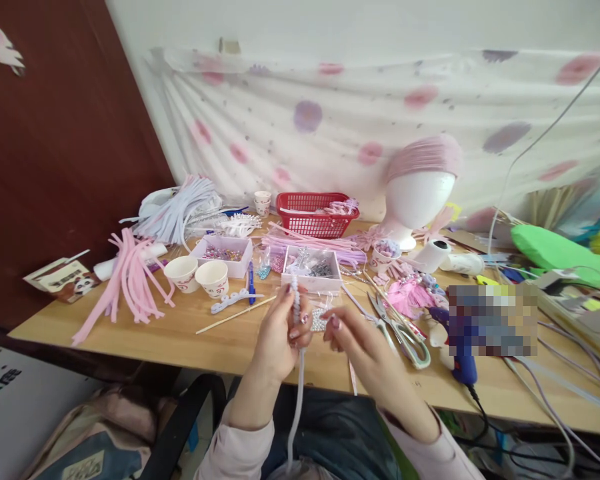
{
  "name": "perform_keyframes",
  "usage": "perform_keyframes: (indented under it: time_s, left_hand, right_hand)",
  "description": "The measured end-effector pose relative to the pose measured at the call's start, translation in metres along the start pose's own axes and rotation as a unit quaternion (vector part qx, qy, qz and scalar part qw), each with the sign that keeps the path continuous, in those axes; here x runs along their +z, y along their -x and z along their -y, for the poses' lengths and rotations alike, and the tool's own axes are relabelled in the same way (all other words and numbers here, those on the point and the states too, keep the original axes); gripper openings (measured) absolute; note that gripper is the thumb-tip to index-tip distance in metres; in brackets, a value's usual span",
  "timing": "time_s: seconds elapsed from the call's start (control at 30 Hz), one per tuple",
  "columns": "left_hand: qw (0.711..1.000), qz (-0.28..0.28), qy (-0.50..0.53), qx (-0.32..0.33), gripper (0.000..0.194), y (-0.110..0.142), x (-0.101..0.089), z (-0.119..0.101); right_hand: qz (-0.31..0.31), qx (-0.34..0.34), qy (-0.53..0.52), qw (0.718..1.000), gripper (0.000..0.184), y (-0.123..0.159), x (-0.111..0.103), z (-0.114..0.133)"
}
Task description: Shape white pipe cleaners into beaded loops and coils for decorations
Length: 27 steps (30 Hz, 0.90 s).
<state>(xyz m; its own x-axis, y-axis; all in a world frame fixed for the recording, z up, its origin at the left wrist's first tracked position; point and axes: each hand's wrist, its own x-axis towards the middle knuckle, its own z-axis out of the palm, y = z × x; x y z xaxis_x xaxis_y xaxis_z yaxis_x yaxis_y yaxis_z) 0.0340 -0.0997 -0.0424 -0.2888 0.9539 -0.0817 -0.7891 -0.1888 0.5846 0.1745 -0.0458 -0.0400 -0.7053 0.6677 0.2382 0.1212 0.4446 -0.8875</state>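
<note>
My left hand (280, 333) is closed around a pale lavender pipe cleaner (300, 393) in front of the table edge. The upper part stands upright above the fingers and looks coiled or twisted, while a long straight tail hangs down to my lap. Just to the right is my right hand (357, 340), its fingers bent and the tips drawn together; whether something thin lies between them is hidden. Behind the hands stands a white box (313, 283) with small metallic parts. A small bag of pearl beads (319, 320) lies between the two hands.
Scissors (400, 330) and a blue glue gun (463, 353) lie at right, near cables. Left are pink pipe cleaners (130, 287), paper cups (213, 278), a bead box (240, 263) and a wooden stick (235, 315). A red basket (317, 223) and foam head (413, 200) stand behind.
</note>
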Motion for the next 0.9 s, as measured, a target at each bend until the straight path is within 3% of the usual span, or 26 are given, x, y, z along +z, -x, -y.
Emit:
perform_keyframes:
  time_s: [0.07, 0.17, 0.27, 0.37, 0.43, 0.57, 0.67, 0.9]
  left_hand:
    - [0.994, 0.048, -0.065, -0.067, 0.015, 0.001, 0.000, 0.002]
    - [0.977, 0.085, -0.117, -0.154, 0.032, 0.003, 0.003, 0.001]
    - [0.966, 0.091, -0.152, -0.186, 0.039, 0.009, 0.002, -0.001]
    - [0.947, 0.098, -0.258, -0.164, 0.032, 0.017, -0.007, -0.004]
    - [0.922, 0.105, -0.354, -0.116, 0.028, 0.023, -0.013, -0.006]
    - [0.840, 0.105, -0.532, 0.019, 0.028, 0.032, -0.016, -0.012]
    - [0.794, 0.079, -0.601, 0.042, 0.026, 0.034, -0.011, -0.016]
    - [0.787, 0.117, -0.603, 0.065, 0.029, 0.033, -0.004, -0.017]
  right_hand:
    - [-0.043, -0.025, -0.029, 0.998, 0.022, -0.016, -0.007, 0.004]
    - [-0.028, -0.036, -0.089, 0.995, 0.022, -0.033, -0.012, 0.008]
    - [-0.062, -0.021, -0.149, 0.987, 0.023, -0.036, -0.012, 0.002]
    - [-0.140, 0.002, -0.211, 0.967, 0.014, -0.029, -0.012, -0.011]
    - [-0.157, 0.012, -0.242, 0.957, 0.008, -0.024, -0.012, -0.018]
    - [-0.158, 0.010, -0.267, 0.951, 0.010, -0.016, -0.009, -0.021]
    - [-0.158, 0.011, -0.274, 0.949, 0.014, -0.013, -0.005, -0.018]
    - [-0.150, 0.010, -0.315, 0.937, 0.015, -0.003, -0.003, -0.015]
